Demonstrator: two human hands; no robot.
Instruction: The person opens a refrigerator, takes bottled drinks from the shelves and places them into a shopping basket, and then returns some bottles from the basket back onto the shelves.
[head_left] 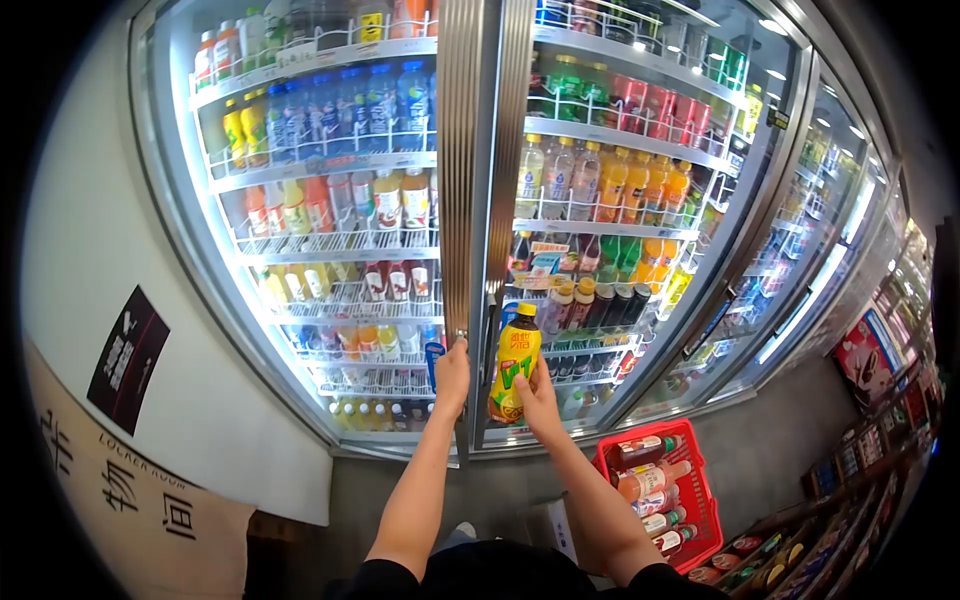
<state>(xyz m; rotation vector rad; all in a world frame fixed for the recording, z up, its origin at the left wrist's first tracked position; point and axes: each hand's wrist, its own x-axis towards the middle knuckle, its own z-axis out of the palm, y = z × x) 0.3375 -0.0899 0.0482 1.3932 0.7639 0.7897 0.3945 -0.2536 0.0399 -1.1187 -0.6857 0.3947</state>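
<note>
White cooler shelves [400, 47], upright bottles [412, 95] in rows, apparently some red cans [657, 108]

Lit glass-door fridges [478, 120], white wall [230, 390], grey floor [380, 500], apparently shelving [850, 530] right

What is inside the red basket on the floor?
Several bottles lie on their sides in the red basket, one dark and one pinkish among them. The basket's bottom is hidden beneath them, and the right forearm covers part of its near left side.
</note>
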